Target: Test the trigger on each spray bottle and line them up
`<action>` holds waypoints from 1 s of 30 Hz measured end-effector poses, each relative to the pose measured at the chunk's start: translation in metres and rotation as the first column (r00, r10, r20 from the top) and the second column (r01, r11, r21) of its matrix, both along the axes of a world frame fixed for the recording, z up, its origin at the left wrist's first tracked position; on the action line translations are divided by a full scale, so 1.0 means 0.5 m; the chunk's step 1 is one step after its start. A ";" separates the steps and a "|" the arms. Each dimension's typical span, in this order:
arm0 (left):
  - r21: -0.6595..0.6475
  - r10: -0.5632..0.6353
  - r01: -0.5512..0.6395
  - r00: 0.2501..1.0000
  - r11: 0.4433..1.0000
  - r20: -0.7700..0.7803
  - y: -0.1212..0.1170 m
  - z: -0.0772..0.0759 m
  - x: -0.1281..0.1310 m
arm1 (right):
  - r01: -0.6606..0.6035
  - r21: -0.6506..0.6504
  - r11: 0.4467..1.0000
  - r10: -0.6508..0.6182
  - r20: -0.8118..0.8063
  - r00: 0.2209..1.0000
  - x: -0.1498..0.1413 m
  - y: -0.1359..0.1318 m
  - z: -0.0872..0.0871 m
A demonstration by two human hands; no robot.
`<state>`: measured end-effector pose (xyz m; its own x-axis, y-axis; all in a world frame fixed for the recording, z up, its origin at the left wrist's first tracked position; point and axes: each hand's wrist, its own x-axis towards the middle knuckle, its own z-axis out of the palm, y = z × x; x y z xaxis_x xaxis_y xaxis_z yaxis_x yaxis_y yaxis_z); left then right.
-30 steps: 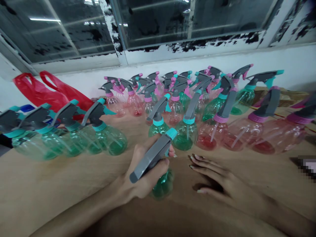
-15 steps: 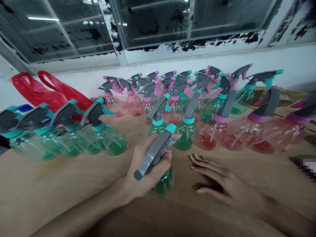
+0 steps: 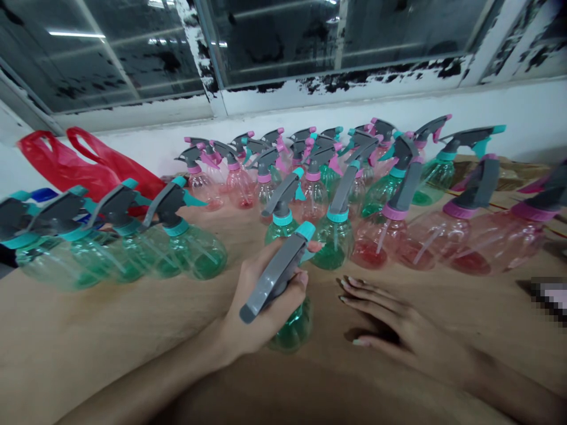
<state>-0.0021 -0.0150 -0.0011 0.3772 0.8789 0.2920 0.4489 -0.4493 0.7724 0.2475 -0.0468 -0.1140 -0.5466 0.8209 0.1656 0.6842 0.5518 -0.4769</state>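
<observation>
My left hand is wrapped round the neck of a green spray bottle with a grey and teal trigger head. The bottle stands upright on the table, its nozzle pointing away to the upper right; my fingers hide its collar. To the right, my right hand rests palm down on the wooden table, fingers stretched out, holding nothing. Just beyond my hands stand another green spray bottle and a pink spray bottle with a pink collar.
Several green bottles form a row at the left, with a red plastic bag behind them. More pink and green bottles crowd the back by the white wall. A pixelated object lies at the right edge.
</observation>
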 end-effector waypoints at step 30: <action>-0.024 0.007 -0.006 1.000 1.000 0.026 -0.002 0.004 0.002 | 0.001 -0.025 1.000 -0.002 -0.038 0.999 0.000 0.003 0.005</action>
